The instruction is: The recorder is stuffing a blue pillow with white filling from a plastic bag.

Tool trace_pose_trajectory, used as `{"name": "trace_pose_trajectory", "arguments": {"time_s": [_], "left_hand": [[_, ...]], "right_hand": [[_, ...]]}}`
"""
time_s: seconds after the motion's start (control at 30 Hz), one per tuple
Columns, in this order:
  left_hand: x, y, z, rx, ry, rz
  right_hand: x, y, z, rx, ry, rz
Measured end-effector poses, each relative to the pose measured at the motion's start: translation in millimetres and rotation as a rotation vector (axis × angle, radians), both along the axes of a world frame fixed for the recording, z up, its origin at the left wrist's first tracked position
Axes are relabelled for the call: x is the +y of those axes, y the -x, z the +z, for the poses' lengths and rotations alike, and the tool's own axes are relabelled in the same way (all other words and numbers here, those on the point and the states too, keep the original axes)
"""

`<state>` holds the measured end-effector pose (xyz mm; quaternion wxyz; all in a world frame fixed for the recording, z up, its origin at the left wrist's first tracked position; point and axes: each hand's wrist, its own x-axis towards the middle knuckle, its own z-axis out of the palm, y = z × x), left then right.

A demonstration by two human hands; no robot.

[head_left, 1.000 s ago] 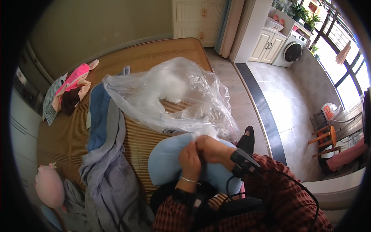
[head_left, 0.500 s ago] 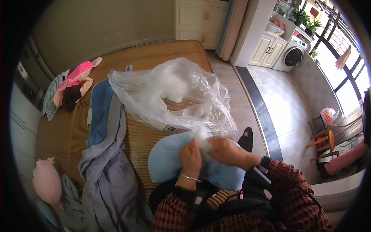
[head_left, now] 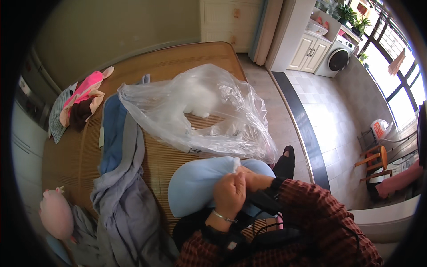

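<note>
A plump, curved light blue cushion (head_left: pixel 191 184) lies across my lap. My left hand (head_left: pixel 229 193) is closed in a fist over its middle, and whatever it grips is hidden. Just behind it, my right hand (head_left: pixel 252 180) presses in close, partly covered by the left. A small tuft of white fibre stuffing (head_left: pixel 236 165) pokes out at the right hand's fingers. Beyond the cushion, a large clear plastic bag (head_left: pixel 162 122) is spread out with a big clump of white stuffing (head_left: pixel 198 100) inside.
A brown woven mat (head_left: pixel 178 53) covers the bed. Left of me lie a grey and blue cloth (head_left: pixel 118 191), a pink plush toy (head_left: pixel 56 212) and a pile of pink, brown and striped fabric (head_left: pixel 82 104). A wooden stool (head_left: pixel 377 159) and washing machine (head_left: pixel 336 58) stand to the right.
Both hands have moved lower onto the cushion and closer together. The white tuft, held up between them before, now shows only as a small bit. The left hand has turned into a fist.
</note>
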<state>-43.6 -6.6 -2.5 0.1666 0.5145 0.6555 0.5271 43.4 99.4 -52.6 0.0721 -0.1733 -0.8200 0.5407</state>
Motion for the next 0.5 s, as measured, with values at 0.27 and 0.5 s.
{"name": "trace_pose_trajectory", "arguments": {"time_s": [0.27, 0.5], "left_hand": [[16, 12, -31, -0.325, 0.02, 0.207], [14, 15, -31, -0.493, -0.032, 0.168]], "right_hand": [[24, 1, 76, -0.249, -0.193, -0.025], [17, -16, 80, 0.008, -0.54, -0.096]]}}
